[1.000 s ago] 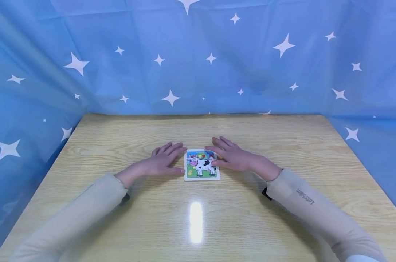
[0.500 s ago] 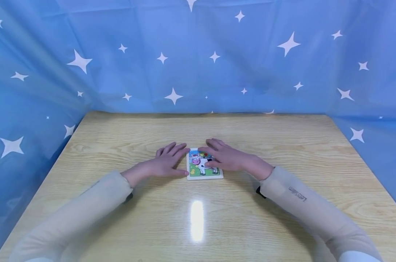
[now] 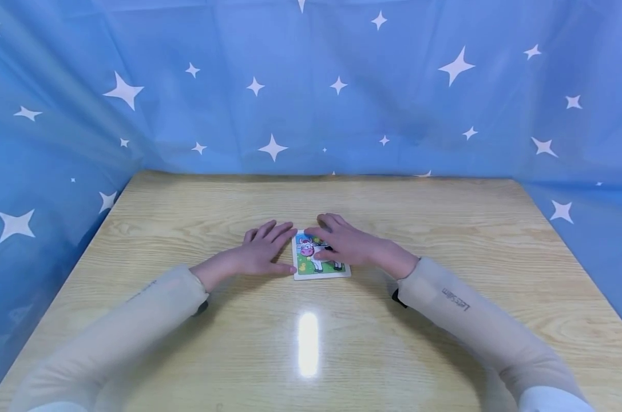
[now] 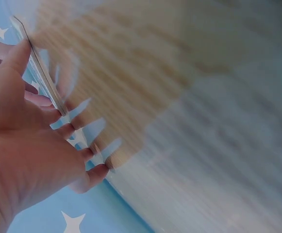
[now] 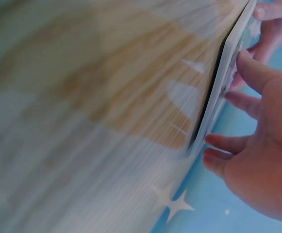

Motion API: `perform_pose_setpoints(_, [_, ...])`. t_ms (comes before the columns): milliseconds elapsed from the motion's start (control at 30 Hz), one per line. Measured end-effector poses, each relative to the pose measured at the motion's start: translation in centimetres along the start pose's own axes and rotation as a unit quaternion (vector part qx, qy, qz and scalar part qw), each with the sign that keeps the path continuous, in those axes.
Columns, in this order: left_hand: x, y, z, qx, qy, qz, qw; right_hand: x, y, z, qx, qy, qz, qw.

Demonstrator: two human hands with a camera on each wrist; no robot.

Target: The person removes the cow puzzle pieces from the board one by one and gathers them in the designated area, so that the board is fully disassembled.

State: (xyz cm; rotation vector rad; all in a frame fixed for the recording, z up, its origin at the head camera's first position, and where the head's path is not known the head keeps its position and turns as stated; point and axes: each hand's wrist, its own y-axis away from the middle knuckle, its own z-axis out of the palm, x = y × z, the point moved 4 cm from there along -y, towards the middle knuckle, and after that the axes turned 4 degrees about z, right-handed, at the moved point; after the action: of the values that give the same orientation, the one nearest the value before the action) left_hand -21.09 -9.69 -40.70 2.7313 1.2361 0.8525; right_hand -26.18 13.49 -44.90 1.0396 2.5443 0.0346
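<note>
A small square cow picture puzzle (image 3: 306,266) with a white border lies flat on the wooden table. At its left edge is my left hand (image 3: 261,256), fingers spread, with thumb tip and index fingertip right at the border. My right hand (image 3: 349,245) reaches over the puzzle from the right, its fingers extended and covering the upper right of the picture. In the left wrist view the left thumb (image 4: 18,57) meets the thin puzzle edge (image 4: 46,80). The right wrist view has the right thumb (image 5: 251,68) over the raised white puzzle edge (image 5: 223,73).
The wood-grain table (image 3: 228,343) reaches back to a blue curtain (image 3: 311,114) with white stars, which also hangs along both sides. A bright light reflection lies on the tabletop in front of the puzzle. Pale sleeves cover both forearms.
My right hand has moved left, farther over the puzzle, covering more of the picture. The left hand stays at the left edge. The head view has shifted slightly.
</note>
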Motion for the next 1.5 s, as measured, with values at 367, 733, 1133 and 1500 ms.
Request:
perform_pose_setpoints(367, [-0.1,-0.1,0.0,-0.009,-0.002,0.0,1.0,-3.9,1.1,-2.8,-0.012,-0.044,0.005,0.999])
perform_pose_setpoints(733, [0.0,0.1,-0.2,0.0,-0.007,0.002,1.0,-7.3,1.1,-4.9,0.0,-0.02,0.031,0.9993])
perform_pose_setpoints(1133, [0.2,0.2,-0.2,-0.004,-0.009,0.004,0.9999,-7.0,-0.1,-5.1,-0.023,-0.046,0.042,0.9978])
perform_pose_setpoints(1500, [0.1,0.2,-0.3,-0.002,-0.013,0.004,0.9999,-7.4,-1.9,-6.0,-0.071,-0.025,0.07,0.9947])
